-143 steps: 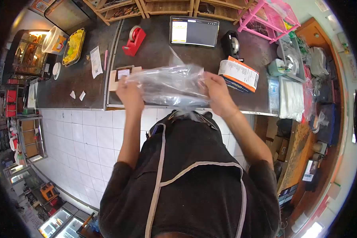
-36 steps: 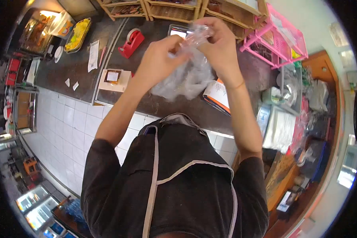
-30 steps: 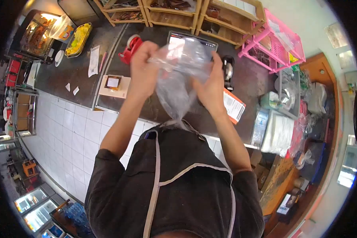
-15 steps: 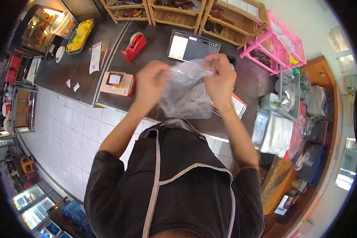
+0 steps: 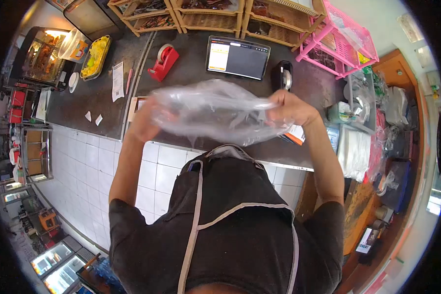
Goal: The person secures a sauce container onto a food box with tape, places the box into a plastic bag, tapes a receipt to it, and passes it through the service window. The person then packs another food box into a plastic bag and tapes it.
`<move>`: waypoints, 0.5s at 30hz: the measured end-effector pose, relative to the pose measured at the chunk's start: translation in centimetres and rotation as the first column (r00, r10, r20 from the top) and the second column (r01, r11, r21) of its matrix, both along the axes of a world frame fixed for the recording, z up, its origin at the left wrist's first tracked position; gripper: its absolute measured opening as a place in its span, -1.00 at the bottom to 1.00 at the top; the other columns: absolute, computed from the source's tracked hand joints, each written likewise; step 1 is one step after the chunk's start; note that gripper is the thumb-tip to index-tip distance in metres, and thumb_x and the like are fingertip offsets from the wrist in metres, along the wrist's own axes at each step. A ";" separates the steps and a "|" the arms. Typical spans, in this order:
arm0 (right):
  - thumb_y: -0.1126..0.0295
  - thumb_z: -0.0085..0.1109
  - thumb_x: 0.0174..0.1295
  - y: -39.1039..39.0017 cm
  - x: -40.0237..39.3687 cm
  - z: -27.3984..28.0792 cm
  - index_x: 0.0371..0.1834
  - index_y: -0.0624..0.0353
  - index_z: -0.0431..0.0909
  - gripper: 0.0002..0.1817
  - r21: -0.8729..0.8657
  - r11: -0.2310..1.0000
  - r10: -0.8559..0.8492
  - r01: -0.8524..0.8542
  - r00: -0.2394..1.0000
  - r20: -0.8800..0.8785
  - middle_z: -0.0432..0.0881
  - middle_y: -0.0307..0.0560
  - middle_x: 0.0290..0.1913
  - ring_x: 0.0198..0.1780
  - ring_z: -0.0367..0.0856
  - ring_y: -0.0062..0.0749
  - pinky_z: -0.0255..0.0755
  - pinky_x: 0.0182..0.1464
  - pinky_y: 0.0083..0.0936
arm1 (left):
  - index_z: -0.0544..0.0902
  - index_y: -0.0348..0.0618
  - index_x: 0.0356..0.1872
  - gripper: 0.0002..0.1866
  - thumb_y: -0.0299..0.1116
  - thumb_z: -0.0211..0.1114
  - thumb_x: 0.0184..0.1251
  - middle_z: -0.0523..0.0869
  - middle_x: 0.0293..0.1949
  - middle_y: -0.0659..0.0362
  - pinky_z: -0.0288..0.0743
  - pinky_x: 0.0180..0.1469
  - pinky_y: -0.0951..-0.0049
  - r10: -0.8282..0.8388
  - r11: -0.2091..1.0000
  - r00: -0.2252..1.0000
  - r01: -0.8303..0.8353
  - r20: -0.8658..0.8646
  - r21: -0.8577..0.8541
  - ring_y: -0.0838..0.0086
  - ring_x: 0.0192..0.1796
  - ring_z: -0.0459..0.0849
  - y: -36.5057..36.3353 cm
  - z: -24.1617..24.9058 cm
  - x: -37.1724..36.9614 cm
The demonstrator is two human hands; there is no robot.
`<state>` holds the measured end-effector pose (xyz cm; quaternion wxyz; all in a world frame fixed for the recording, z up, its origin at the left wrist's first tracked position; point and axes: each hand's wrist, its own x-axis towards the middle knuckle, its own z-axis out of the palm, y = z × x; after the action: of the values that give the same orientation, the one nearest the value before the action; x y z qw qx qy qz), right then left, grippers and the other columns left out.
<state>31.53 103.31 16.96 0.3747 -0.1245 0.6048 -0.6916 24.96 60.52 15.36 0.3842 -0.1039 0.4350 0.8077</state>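
Observation:
A clear plastic bag (image 5: 215,112) is stretched wide between my two hands, above the front edge of the dark counter. My left hand (image 5: 146,120) grips its left side, the fingers partly covered by the film. At the other side, my right hand (image 5: 291,109) is closed on the bag's edge near the top. Behind the bag, a tablet (image 5: 237,57) with a lit screen lies on the counter, and a black tape dispenser (image 5: 282,76) stands just beyond my right hand. An orange and white printed item (image 5: 295,134) shows partly under the bag's right end.
A red tape dispenser (image 5: 163,62), a paper receipt (image 5: 118,82) and a tray of yellow items (image 5: 96,58) are on the counter to the left. Tan racks (image 5: 210,20) line the back. A pink rack (image 5: 335,41) and stacked plastic bags (image 5: 354,153) are at right.
My hands have moved apart, left hand leftward and right hand rightward. The bunched bag has spread out wide between them. The black tape dispenser has come into fuller view.

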 end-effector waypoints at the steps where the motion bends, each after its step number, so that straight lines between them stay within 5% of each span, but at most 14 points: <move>1: 0.34 0.36 0.08 -0.3 -0.5 0.0 -0.21 0.23 0.60 -0.73 0.049 0.999 -0.013 0.013 1.000 0.004 0.61 -0.34 -0.45 -0.55 0.48 -0.73 0.35 -0.50 -0.73 | 0.50 -0.23 0.15 -0.29 -0.22 0.55 -0.10 0.67 -0.12 0.10 0.45 0.04 0.36 -0.009 1.000 1.000 0.009 0.000 -0.008 0.39 -0.03 0.58 -1.2 0.0 0.0; 2: 0.35 0.34 0.10 -0.8 -0.6 0.0 -0.22 0.23 0.60 -0.76 0.097 0.995 -0.033 0.032 0.999 0.011 0.61 -0.34 -0.48 -0.55 0.49 -0.70 0.35 -0.50 -0.72 | 0.52 -0.24 0.12 -0.34 -0.23 0.51 -0.06 0.68 -0.17 0.10 0.47 0.01 0.37 -0.044 0.998 0.993 0.048 -0.106 0.039 0.40 -0.08 0.59 -2.3 0.1 0.5; 3: 0.34 0.32 0.12 -1.6 -0.8 0.0 -0.21 0.22 0.61 -0.77 -0.070 0.922 -0.371 0.380 0.921 0.115 0.61 -0.30 -0.50 -0.55 0.50 -0.65 0.36 -0.49 -0.68 | 0.52 -0.24 0.11 -0.37 -0.23 0.50 -0.04 0.69 -0.19 0.09 0.47 0.00 0.37 -0.058 0.995 0.986 0.069 -0.159 0.068 0.41 -0.10 0.60 -2.2 -0.3 0.3; 4: 0.34 0.30 0.15 -2.4 -1.4 -0.1 -0.21 0.21 0.61 -0.78 -0.185 0.713 -0.628 0.677 0.733 0.263 0.61 -0.27 -0.51 -0.54 0.52 -0.60 0.38 -0.48 -0.65 | 0.53 -0.24 0.09 -0.39 -0.24 0.48 -0.02 0.69 -0.21 0.09 0.48 -0.01 0.37 -0.068 0.991 0.975 0.091 -0.212 0.097 0.41 -0.12 0.60 -2.1 -0.6 0.2; 5: 0.34 0.24 0.19 -2.4 -3.5 -0.9 -0.20 0.19 0.62 -0.81 -0.270 0.601 -0.644 0.752 0.656 0.392 0.62 -0.18 -0.46 -0.48 0.56 -0.45 0.44 -0.43 -0.56 | 0.55 -0.24 0.05 -0.47 -0.26 0.43 0.03 0.69 -0.28 0.12 0.50 -0.08 0.36 -0.262 0.960 0.764 0.142 -0.589 -0.243 0.44 -0.18 0.61 -0.7 -1.4 -0.4; 7: 0.34 0.25 0.19 -2.3 -6.6 -4.0 -0.22 0.19 0.61 -0.82 -0.188 0.732 -0.567 0.655 0.738 0.366 0.62 -0.17 -0.41 -0.44 0.57 -0.43 0.46 -0.40 -0.50 | 0.60 -0.26 -0.04 -0.59 -0.26 0.36 0.11 0.68 -0.35 0.16 0.52 -0.20 0.38 -0.530 0.695 0.606 -0.091 -0.593 -0.714 0.50 -0.27 0.61 1.1 -3.8 -1.8; 8: 0.33 0.26 0.18 -3.2 -7.6 -5.2 -0.24 0.18 0.60 -0.82 -0.109 0.828 -0.485 0.550 0.800 0.353 0.62 -0.16 -0.36 -0.40 0.57 -0.41 0.47 -0.37 -0.44 | 0.62 -0.28 -0.08 -0.62 -0.24 0.34 0.14 0.68 -0.36 0.18 0.51 -0.27 0.41 -0.471 0.500 0.785 -0.138 -0.402 -0.855 0.54 -0.30 0.61 1.5 -5.5 -2.0; 9: 0.44 0.24 0.10 -6.8 -6.9 -3.0 -0.36 0.15 0.57 -0.93 0.415 0.697 -0.563 0.585 0.805 -0.189 0.60 -0.08 -0.39 -0.39 0.57 -0.26 0.44 -0.39 -0.34 | 0.62 -0.30 -0.13 -0.65 -0.23 0.31 0.17 0.66 -0.38 0.20 0.48 -0.35 0.43 -0.303 0.506 0.857 -0.226 -0.417 -0.832 0.56 -0.34 0.60 2.2 -7.3 -1.6; 10: 0.44 0.24 0.10 -9.1 -7.2 -2.8 -0.36 0.15 0.57 -0.93 0.414 0.708 -0.547 0.572 0.815 -0.192 0.60 -0.08 -0.39 -0.39 0.57 -0.26 0.44 -0.39 -0.34 | 0.63 -0.31 -0.17 -0.67 -0.21 0.29 0.21 0.65 -0.39 0.21 0.45 -0.44 0.45 -0.131 0.502 0.891 -0.318 -0.434 -0.804 0.58 -0.39 0.59 3.3 -9.3 -1.6; 11: 0.49 0.20 0.04 -10.9 -7.3 -2.7 -0.37 0.16 0.53 -0.92 0.309 0.460 -0.389 0.833 0.502 -0.773 0.59 -0.04 -0.38 -0.37 0.56 -0.17 0.43 -0.37 -0.30 | 0.63 -0.28 -0.23 -0.71 -0.21 0.24 0.26 0.63 -0.43 0.22 0.43 -0.48 0.46 -0.029 0.643 0.882 -0.344 -0.471 -0.685 0.59 -0.42 0.58 4.4 -12.0 -1.4; 12: 0.54 0.15 -0.02 -12.7 -6.9 -2.8 -0.39 0.17 0.50 -0.89 0.011 0.290 0.008 0.957 0.009 -1.000 0.58 0.00 -0.37 -0.35 0.56 -0.07 0.43 -0.35 -0.27 | 0.62 -0.25 -0.28 -0.74 -0.22 0.18 0.31 0.60 -0.46 0.23 0.41 -0.53 0.47 0.078 0.761 0.876 -0.361 -0.475 -0.540 0.60 -0.46 0.58 5.3 -14.3 -0.6; 13: 0.63 0.07 -0.12 -15.5 -6.7 -4.2 -0.38 0.19 0.44 -0.80 -0.018 0.422 -0.292 0.906 0.117 -0.949 0.54 0.00 -0.39 -0.29 0.56 -0.04 0.42 -0.24 -0.27 | 0.62 -0.25 -0.28 -0.74 -0.22 0.18 0.31 0.60 -0.46 0.23 0.41 -0.53 0.47 0.092 0.764 0.881 -0.361 -0.463 -0.535 0.60 -0.46 0.58 6.1 -15.3 -0.3; 14: 0.63 0.10 -0.12 -17.2 -6.9 -6.7 -0.27 0.16 0.44 -0.72 0.238 0.604 -0.163 0.761 0.410 -0.897 0.51 0.05 -0.20 -0.12 0.52 0.01 0.44 -0.16 -0.26 | 0.60 -0.23 -0.28 -0.75 -0.23 0.13 0.35 0.58 -0.48 0.23 0.41 -0.53 0.46 0.098 0.865 0.962 -0.208 -0.254 -0.456 0.59 -0.46 0.57 6.4 -15.9 -0.2; 15: 0.63 0.12 -0.13 -17.9 -6.9 -9.9 -0.21 0.14 0.45 -0.67 0.353 0.671 -0.081 0.652 0.537 -0.840 0.50 0.07 -0.11 -0.04 0.49 0.04 0.45 -0.12 -0.25 | 0.58 -0.20 -0.27 -0.77 -0.24 0.08 0.38 0.55 -0.50 0.23 0.41 -0.52 0.45 0.057 0.940 0.998 -0.067 -0.037 -0.334 0.58 -0.47 0.56 6.2 -16.4 0.0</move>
<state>24.59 85.39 7.05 -0.0679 -0.1315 0.9095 -0.3883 24.94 66.75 -1.08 0.3294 -0.1706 0.5678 0.7349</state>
